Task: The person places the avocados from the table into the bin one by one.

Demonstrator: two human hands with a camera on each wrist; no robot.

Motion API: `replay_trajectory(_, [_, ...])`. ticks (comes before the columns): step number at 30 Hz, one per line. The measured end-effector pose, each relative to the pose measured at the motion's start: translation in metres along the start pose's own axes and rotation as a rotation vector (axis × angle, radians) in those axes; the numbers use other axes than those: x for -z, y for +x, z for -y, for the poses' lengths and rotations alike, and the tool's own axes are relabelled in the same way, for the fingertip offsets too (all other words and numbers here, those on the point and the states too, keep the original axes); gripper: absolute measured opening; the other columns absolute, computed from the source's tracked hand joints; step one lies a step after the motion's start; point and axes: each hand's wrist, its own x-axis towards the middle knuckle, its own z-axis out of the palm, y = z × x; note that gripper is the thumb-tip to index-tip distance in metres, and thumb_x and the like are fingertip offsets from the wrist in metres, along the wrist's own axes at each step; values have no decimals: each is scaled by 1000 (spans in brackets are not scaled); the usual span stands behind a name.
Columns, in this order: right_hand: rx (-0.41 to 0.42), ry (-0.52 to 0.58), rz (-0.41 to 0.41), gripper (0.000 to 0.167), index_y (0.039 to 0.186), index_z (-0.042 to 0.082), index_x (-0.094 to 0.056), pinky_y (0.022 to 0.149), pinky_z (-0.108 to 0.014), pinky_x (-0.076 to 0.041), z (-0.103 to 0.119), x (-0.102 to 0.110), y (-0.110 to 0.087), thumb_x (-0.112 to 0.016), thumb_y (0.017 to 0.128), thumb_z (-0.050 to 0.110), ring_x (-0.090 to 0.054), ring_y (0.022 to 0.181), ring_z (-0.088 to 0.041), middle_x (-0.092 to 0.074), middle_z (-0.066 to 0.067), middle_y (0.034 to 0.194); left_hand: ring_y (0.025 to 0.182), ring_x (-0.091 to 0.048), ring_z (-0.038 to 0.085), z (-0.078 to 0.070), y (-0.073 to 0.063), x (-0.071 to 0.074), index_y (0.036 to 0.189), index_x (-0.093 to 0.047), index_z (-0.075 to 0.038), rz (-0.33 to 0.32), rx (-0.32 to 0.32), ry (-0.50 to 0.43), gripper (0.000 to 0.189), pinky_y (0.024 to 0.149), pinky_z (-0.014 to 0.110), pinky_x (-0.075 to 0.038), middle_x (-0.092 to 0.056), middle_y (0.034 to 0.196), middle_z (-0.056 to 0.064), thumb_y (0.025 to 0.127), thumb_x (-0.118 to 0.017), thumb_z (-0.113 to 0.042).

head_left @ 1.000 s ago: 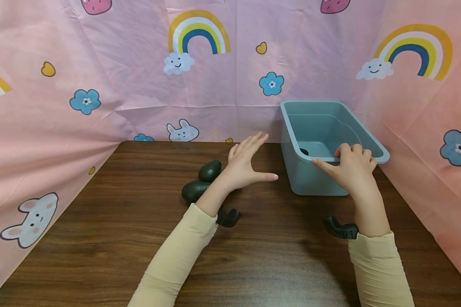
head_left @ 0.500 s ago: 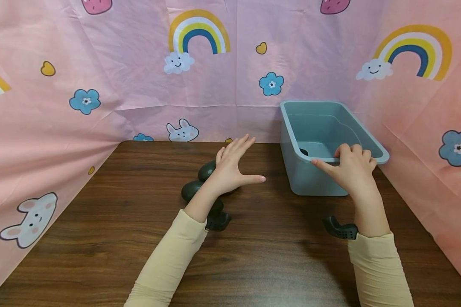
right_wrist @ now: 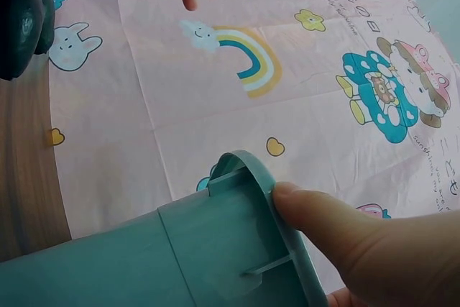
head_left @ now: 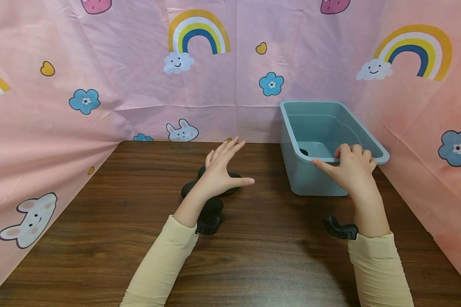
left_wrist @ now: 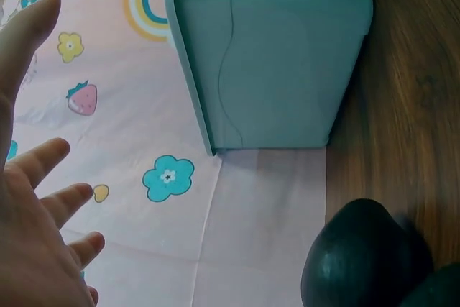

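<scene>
Hands | left hand (head_left: 216, 176) spread near dark avocados (left_wrist: 352, 260) on wooden table (head_left: 100, 213) | right hand (head_left: 352, 168) gripping teal bin rim (head_left: 290, 133)

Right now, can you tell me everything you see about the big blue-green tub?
The tub is blue-green and looks like smooth plastic. It has an open top, rounded corners and a rim that sticks out; its walls narrow toward the bottom. It stands upright on the brown table, near the patterned cloth. The right hand grips its near rim. Inside, by the near left corner, something dark peeks out, mostly hidden.
</scene>
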Motion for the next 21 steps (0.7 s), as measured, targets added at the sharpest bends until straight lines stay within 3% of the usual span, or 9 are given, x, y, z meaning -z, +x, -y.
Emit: replay_trajectory(21, [6, 3, -7, 75, 103, -4, -48, 87, -69, -15, 0, 0, 0, -59, 82, 67, -28, 101, -51, -38, -26, 100, 144, -5, 22, 21, -20, 23, 151, -30, -27, 16, 11, 29, 93, 107, 57, 5, -16, 157, -10, 75, -81, -43])
